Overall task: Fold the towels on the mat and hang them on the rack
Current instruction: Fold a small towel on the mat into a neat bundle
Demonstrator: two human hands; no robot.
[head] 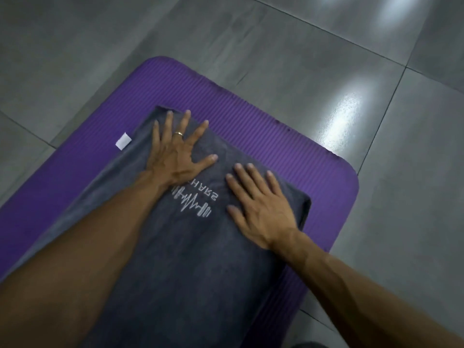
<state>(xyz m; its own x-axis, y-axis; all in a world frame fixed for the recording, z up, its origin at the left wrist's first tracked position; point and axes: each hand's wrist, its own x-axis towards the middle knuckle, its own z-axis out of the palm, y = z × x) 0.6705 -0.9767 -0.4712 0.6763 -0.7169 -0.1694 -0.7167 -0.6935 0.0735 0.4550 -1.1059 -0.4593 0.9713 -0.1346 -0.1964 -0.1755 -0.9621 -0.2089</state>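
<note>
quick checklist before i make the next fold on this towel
1. Dark grey terry towel with white printed logo lies flat on the purple ribbed foam mat: ok.
2. Left hand pressed flat on the towel's far end, fingers spread: ok.
3. Right hand flat near the towel's right edge, beside the logo: ok.
4. Far edge and right edge of the towel look straight: ok.
5. White rectangular care tag sticks out over the mat at the left edge; tuck it in: not ok.
6. Rack ready for hanging: cannot tell, none in view.
</note>
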